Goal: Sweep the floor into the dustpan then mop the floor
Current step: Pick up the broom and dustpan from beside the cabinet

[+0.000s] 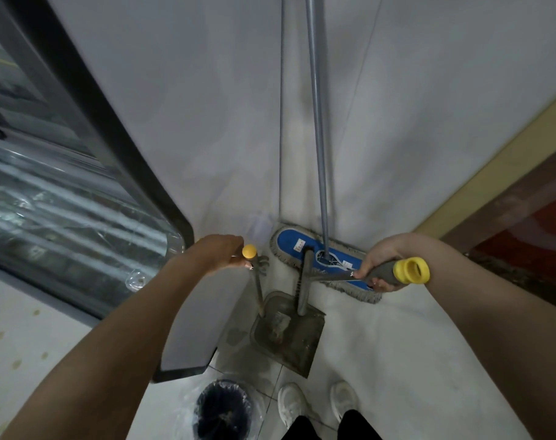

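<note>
A wide-angle head camera looks steeply down into a wall corner (280, 173). The left hand (222, 254) and right hand (381, 263) sit close beneath it, shoes (291, 404) at the bottom edge.

Both bare arms reach forward and down from the lower corners of the view. The left arm (127, 338) stretches diagonally toward the centre with a straight wrist. The left grip (225, 254) is seen from the back, its fingers curled round the top of a thin yellow-capped handle (250, 251), fingertips (246, 265) showing just below the cap. The right arm (492, 328) comes in from the right, with the wrist bent inward. The right grip (379, 265) wraps a thick grey handle (387, 269), its thumb lying along the shaft and its fingers curled beneath. The two grips sit level and well apart.
</note>
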